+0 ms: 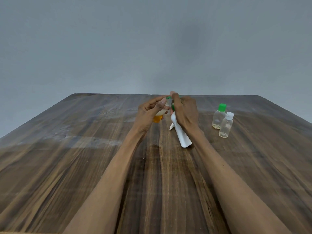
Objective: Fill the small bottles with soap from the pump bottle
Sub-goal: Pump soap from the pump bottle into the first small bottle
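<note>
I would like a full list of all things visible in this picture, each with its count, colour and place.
Small bottle with orange soap: 1, clear with orange liquid at the bottom, held in the left hand above the table.
Green cap: 1, green, at the top of the held bottle, between the fingers of both hands.
Pump bottle: 1, white, tilted, standing on the table under the right hand.
Green-capped small bottle: 1, clear, nearly empty, on the table at the right.
White-capped small bottle: 1, clear, just in front of the green-capped one.
Table: 1, dark wood.
Wall: grey, behind the table.
Left hand: grips the small bottle.
Right hand: fingers at the green cap.
</note>
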